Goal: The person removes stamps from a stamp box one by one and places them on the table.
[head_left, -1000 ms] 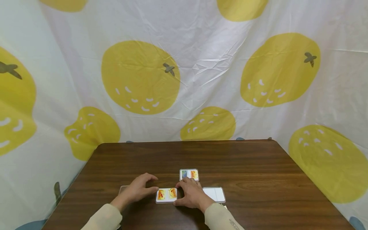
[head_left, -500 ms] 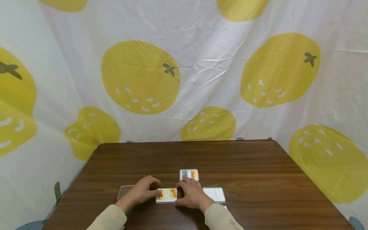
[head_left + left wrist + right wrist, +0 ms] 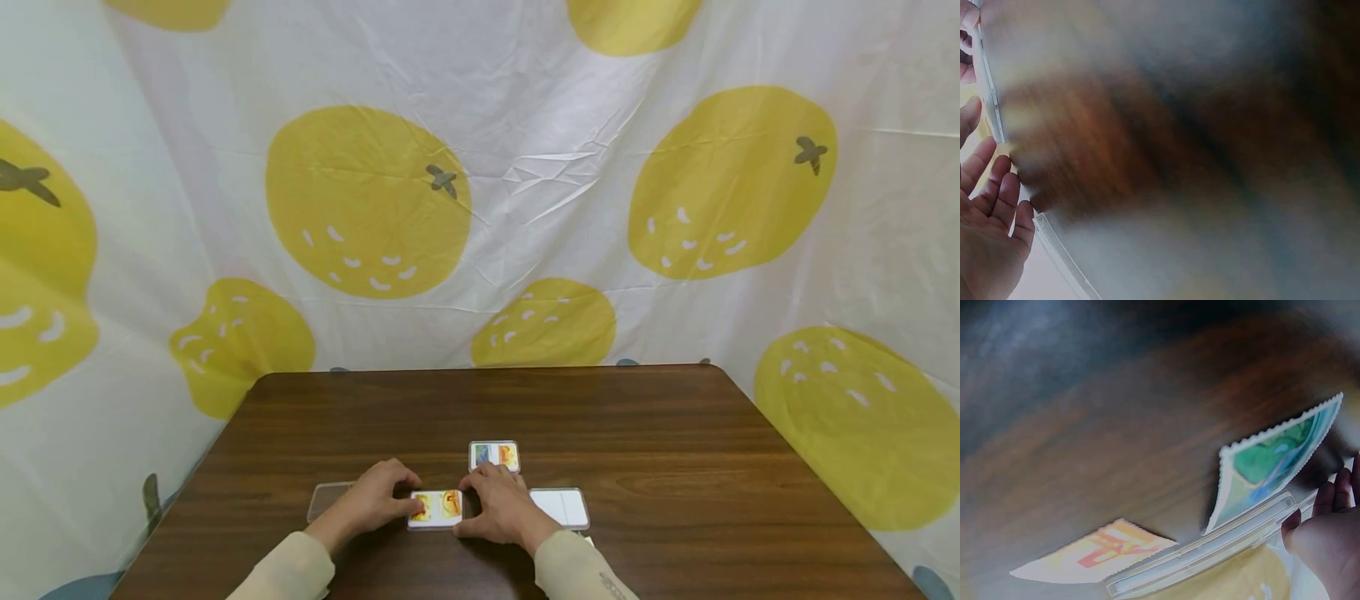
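Observation:
In the head view a small clear case (image 3: 437,525) with a white insert lies flat between both hands, two orange-and-yellow stamps (image 3: 451,502) on it. My left hand (image 3: 375,497) reaches over its left end, the thumb touching the left stamp. At the right end my right hand (image 3: 501,505) holds the case, index finger at the far corner and thumb at the near one. The left wrist view catches the left hand's relaxed fingers (image 3: 1000,197) near the case's edge (image 3: 992,103). In the right wrist view, loose stamps with perforated edges, one green-blue (image 3: 1272,459) and one orange (image 3: 1100,555), lie by a clear case edge (image 3: 1204,547).
Behind the right hand is another case (image 3: 493,455) with a blue-green and an orange stamp. A case with a blank white insert (image 3: 562,509) lies to the right. A transparent cover (image 3: 324,502) is partly under the left forearm. All rest on a brown wooden table (image 3: 600,417).
My left hand has moved right and slightly down, bringing its thumb over the left stamp and uncovering more of the transparent cover. The right hand has stayed where it was.

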{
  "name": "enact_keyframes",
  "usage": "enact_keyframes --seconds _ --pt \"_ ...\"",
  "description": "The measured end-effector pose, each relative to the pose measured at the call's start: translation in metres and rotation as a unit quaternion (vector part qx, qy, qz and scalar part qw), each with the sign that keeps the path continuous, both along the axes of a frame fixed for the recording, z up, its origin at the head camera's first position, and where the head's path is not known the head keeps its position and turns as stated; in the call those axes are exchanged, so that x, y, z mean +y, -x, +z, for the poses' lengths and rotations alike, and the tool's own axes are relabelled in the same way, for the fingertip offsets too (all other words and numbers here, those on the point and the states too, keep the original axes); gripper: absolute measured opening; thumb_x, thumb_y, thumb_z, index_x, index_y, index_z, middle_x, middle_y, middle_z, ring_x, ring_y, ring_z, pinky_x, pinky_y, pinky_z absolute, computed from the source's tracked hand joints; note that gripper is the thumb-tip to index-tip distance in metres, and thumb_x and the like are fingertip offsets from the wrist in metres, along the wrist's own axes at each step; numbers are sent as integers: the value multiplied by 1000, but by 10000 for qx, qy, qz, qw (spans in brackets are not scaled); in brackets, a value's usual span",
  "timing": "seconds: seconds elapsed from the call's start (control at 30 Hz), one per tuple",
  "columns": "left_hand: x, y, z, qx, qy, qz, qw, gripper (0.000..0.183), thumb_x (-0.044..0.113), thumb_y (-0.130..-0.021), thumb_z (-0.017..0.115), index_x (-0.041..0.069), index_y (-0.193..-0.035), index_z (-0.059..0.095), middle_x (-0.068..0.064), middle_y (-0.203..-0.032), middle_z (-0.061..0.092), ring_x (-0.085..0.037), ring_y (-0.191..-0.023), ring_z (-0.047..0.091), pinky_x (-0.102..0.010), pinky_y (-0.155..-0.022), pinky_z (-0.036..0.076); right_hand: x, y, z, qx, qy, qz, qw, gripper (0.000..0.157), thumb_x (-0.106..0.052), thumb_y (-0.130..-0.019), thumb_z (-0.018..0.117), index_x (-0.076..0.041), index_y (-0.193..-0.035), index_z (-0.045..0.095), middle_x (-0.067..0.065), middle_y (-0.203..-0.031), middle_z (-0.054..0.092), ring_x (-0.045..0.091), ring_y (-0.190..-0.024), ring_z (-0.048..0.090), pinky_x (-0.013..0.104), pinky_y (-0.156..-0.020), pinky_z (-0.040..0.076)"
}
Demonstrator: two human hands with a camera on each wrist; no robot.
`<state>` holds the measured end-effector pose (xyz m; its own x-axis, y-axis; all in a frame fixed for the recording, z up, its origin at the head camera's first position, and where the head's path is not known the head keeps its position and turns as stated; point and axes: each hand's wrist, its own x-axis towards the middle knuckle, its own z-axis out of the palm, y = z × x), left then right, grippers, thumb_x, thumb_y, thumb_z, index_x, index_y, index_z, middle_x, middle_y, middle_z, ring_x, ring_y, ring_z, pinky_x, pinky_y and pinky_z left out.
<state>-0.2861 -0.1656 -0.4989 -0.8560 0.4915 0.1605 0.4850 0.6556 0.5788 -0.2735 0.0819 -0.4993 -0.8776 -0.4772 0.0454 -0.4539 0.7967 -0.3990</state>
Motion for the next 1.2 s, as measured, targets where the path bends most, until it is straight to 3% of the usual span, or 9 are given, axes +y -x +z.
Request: enact_keyframes --seconds 0.43,0.7,1.2 --pt "1 1 0 147 196 -43 9997 29 29 -83 80 6 -99 73 1 -93 61 -24 -92 56 -47 -82 44 0 -1 2 -6 61 16 10000 56 -51 -76 80 -17 -118 65 4 -124 56 32 -123 48 57 -101 33" --pt "1 2 -2 83 286 182 9994 23 28 -83 79 9 -95 74 1 -92 61 -25 -93 56 -52 -82 42 0 -3 4 19 21 11 10000 55 -50 -75 82 -18 -117 65 3 -123 56 32 -122 48 57 -100 33" --pt "4 0 1 183 104 366 9991 16 20 -80 80 12 -88 69 1 -90 60 -23 -91 56 -47 -81 43 0 0 0 56 62 49 10000 55 -50 -76 81 -17 -118 65 5 -124 56 33 -122 48 58 -101 33"
